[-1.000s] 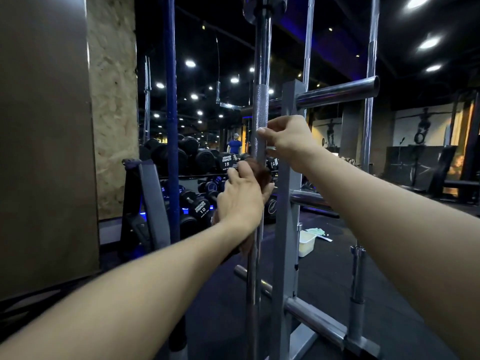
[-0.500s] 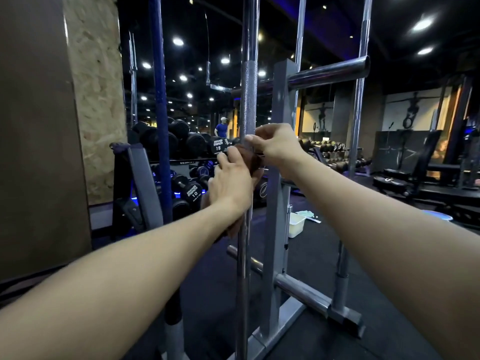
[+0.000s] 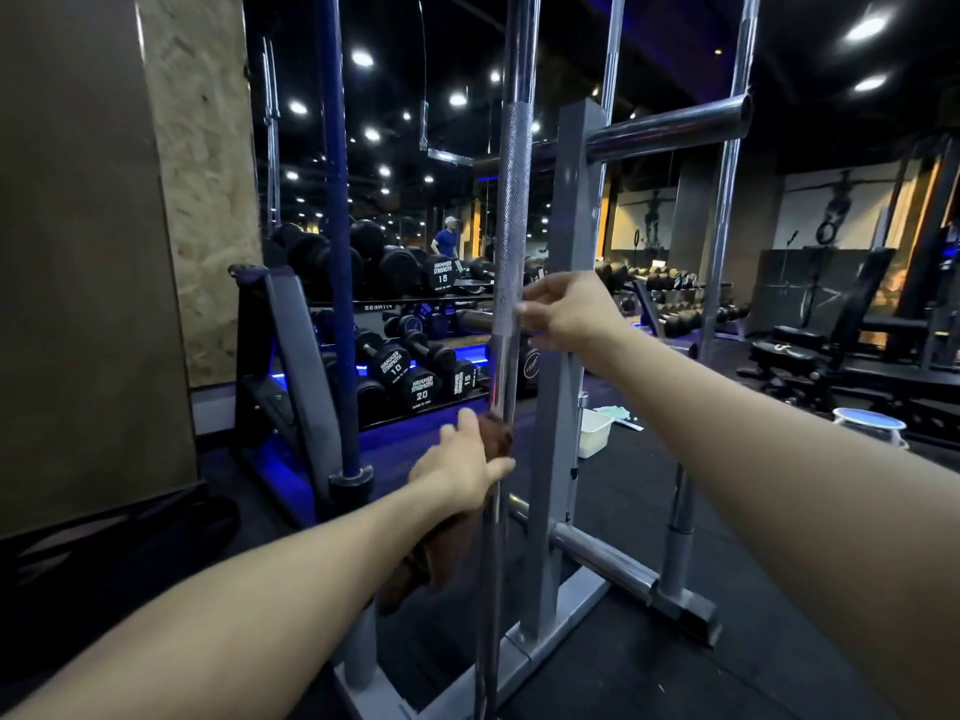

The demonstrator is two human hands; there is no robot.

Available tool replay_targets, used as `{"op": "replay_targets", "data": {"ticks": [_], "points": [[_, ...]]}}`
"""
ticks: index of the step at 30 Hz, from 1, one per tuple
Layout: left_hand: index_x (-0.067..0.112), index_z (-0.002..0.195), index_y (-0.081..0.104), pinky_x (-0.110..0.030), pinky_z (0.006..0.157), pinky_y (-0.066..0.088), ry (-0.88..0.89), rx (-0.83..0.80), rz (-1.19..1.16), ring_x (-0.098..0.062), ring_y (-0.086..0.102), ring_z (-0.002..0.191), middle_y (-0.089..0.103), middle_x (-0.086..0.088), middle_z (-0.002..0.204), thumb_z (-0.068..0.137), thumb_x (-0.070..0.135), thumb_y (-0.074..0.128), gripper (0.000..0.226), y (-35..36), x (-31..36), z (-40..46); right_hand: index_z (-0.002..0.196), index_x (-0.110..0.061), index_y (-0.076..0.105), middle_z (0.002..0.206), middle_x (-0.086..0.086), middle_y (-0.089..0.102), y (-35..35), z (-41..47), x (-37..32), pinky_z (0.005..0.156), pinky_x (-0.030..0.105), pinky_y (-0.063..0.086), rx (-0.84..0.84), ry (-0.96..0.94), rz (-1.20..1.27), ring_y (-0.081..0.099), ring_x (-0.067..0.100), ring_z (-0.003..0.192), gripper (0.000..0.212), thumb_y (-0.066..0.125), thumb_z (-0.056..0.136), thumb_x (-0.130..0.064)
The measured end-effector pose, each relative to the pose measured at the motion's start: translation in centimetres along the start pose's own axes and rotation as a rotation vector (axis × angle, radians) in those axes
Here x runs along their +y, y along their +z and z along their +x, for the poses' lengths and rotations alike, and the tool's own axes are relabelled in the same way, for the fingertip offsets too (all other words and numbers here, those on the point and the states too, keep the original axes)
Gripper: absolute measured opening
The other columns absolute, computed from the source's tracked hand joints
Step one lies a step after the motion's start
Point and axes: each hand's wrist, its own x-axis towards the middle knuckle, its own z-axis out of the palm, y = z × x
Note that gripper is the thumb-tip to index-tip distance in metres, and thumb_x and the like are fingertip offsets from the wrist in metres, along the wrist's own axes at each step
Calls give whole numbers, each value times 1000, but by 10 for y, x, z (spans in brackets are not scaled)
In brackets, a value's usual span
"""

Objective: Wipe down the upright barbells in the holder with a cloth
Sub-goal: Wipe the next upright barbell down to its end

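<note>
I see the chrome barbell [image 3: 511, 210] standing upright at the centre of the frame, its upper stretch cross-hatched with knurling and smooth below. My left hand [image 3: 464, 467] at lower centre grips a brown, soft-looking cloth [image 3: 496, 439] wrapped against the smooth part of the bar, the loose end hanging under my wrist. My right hand [image 3: 566, 309], higher up, pinches the bar near the bottom of the knurling. The grey square-tube holder [image 3: 571, 356] stands just behind. A blue bar [image 3: 337, 252] rises at left.
</note>
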Motion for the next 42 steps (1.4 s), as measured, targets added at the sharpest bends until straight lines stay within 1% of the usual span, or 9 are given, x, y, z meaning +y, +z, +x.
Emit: {"op": "replay_targets", "data": {"ticks": [11,20,25,27,30,32,36,39,42], "points": [[16,114,50,-41,81,55,162,10,-1153,-25,64,84,64,-11,104,90,40,58,35,-97,54,-15,97,5,65,67,6,59,-40,-43,-8,56,21,51,-87,-14,48,53,12,58,14,66,87,-5],[20,113,51,-28,54,53,275,61,-1168,-15,62,70,64,-1,88,95,34,52,23,-132,88,-21,97,-1,59,64,7,49,-59,-62,-28,39,17,36,-209,155,237,42,10,47,29,55,95,-30],[20,108,52,-34,71,47,242,28,-1231,-22,60,78,62,-4,92,99,20,47,10,-119,93,-17,92,-12,62,83,10,64,-69,-69,-42,87,43,50,-360,463,248,61,25,81,65,31,90,-69],[17,112,51,-33,65,51,249,-25,-1321,-18,62,78,62,-3,92,100,15,44,14,-113,98,-19,98,-12,67,87,10,69,-64,-68,-52,80,44,51,-391,480,359,64,28,88,68,29,91,-68],[10,122,51,-33,63,52,240,-132,-1465,-19,63,83,63,-8,98,101,9,39,24,-115,105,-20,91,-8,65,81,9,66,-51,-57,-61,69,38,55,-128,372,502,65,24,71,43,49,95,-48],[6,126,49,-32,68,53,242,-147,-1466,-21,62,92,62,-13,110,100,9,39,28,-120,108,-15,87,-9,63,86,12,66,-43,-46,-61,82,44,54,40,265,530,64,27,78,25,57,94,-32],[5,119,54,-34,85,49,337,106,-1018,-22,60,97,62,-15,116,97,24,48,30,-137,110,-8,101,-9,62,101,11,66,-34,-21,-68,91,41,51,294,89,278,62,27,95,19,58,95,-26],[10,115,56,-24,76,38,294,391,-803,-15,51,87,57,-2,104,98,29,46,27,-155,94,3,111,-11,58,104,1,60,-38,-3,-82,74,18,36,460,-118,27,52,14,92,25,57,94,-29],[9,119,54,-27,78,41,218,387,-746,-17,50,86,55,-4,104,97,21,49,26,-156,70,19,115,-10,53,100,-1,53,-39,15,-102,64,15,27,522,-259,-100,47,12,88,27,55,96,-30]]}}
